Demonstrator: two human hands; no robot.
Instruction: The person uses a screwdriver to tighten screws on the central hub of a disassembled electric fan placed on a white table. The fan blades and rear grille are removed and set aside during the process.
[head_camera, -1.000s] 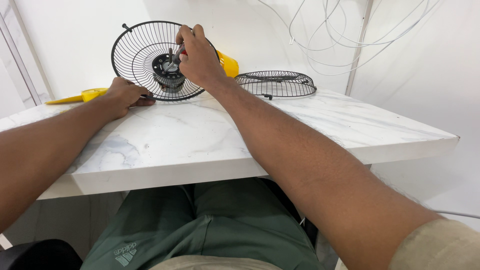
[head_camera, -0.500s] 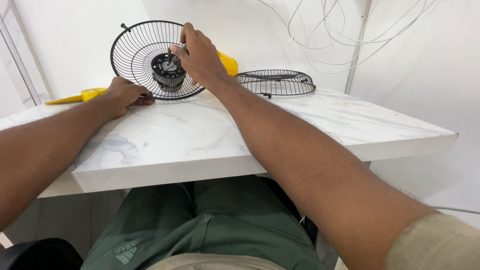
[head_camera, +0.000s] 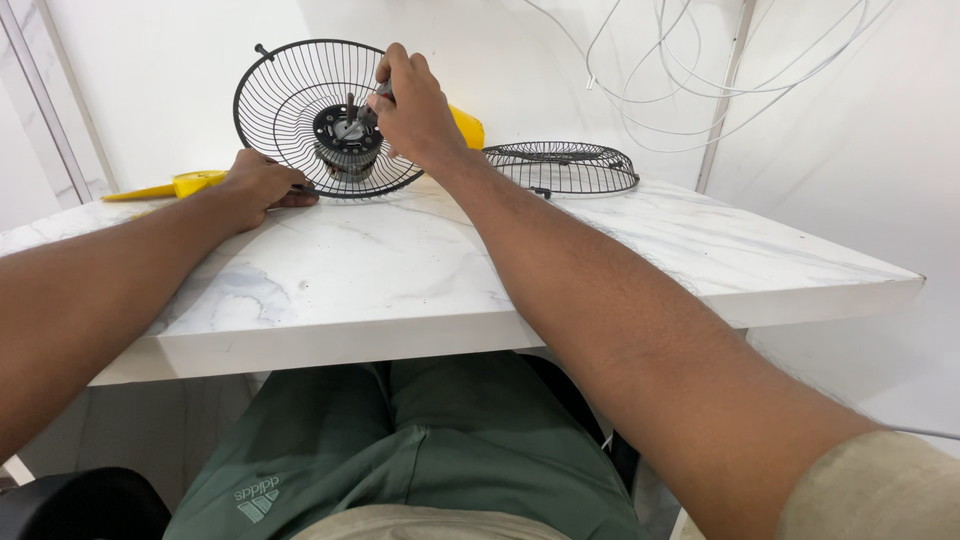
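In the head view, a black wire fan guard (head_camera: 300, 110) stands tilted on edge in the upper left of the frame, its lower rim resting on a white marble-patterned table (head_camera: 420, 270). At the guard's centre sits a round black motor hub (head_camera: 345, 135) with a short metal shaft.

The right hand (head_camera: 415, 110) reaches in from the lower right, the arm crossing the table diagonally. Its fingers are curled closed around a small dark tool or part at the hub; what exactly it grips is too small to tell. The left hand (head_camera: 258, 185) lies at the guard's lower left rim, fingers bent and pressed down on the table, fingertips touching the wire edge.

Left of that hand, a yellow plastic fan blade (head_camera: 170, 187) lies flat on the table. Another yellow piece (head_camera: 465, 125) shows just behind the right hand. To the right of centre, a second black wire guard (head_camera: 560, 165) lies dome-up on the table, near the first. White cables (head_camera: 700, 80) hang in loops against the wall at upper right. Green trousers (head_camera: 400, 450) fill the bottom of the frame beneath the table edge.
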